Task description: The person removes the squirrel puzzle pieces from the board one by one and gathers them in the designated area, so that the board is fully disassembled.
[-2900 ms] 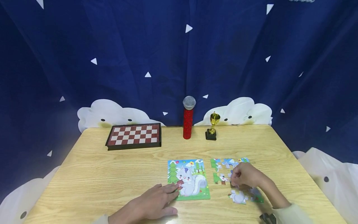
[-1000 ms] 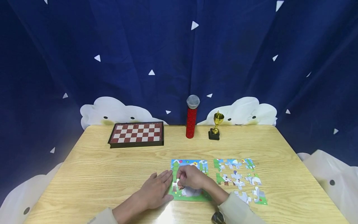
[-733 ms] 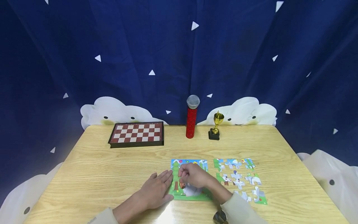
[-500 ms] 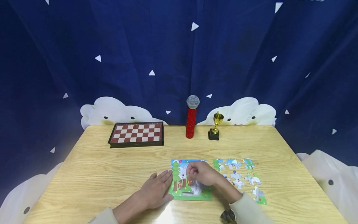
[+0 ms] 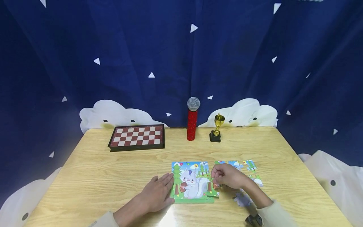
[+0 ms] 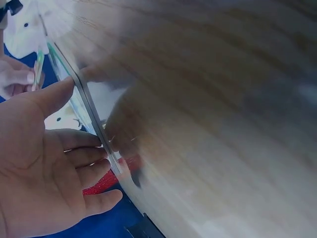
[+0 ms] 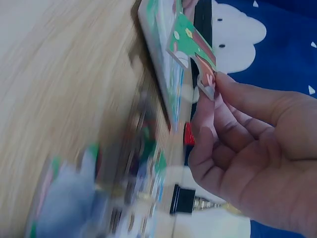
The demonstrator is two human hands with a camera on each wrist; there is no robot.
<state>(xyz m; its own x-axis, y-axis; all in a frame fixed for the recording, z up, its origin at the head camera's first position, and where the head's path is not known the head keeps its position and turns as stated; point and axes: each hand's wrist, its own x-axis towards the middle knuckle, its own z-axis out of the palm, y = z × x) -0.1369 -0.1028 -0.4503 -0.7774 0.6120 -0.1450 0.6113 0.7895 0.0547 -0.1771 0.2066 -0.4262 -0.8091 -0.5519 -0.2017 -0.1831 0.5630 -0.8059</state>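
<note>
A squirrel picture board (image 5: 191,187) lies flat on the table. My left hand (image 5: 156,194) rests at its left edge with fingers extended; in the left wrist view the fingertips and thumb touch the board's edge (image 6: 91,111). Just over the board's lower right corner, my right hand (image 5: 229,176) pinches a jigsaw piece (image 5: 212,190) between thumb and fingers. In the right wrist view this jigsaw piece (image 7: 190,39) shows green ground and part of a brown nut. Several loose jigsaw pieces (image 5: 250,164) lie to the right, partly hidden by the right hand and forearm.
Along the back of the wooden table (image 5: 113,176) are a checkered board case (image 5: 136,137), a standing red microphone (image 5: 192,124) and a small gold trophy (image 5: 216,127). A dark blue curtain (image 5: 136,37) with white clouds hangs behind.
My right hand reached from the loose pieces to above the board, and has since moved back rightward with the jigsaw piece. My left hand slid from the board's picture to its left edge.
</note>
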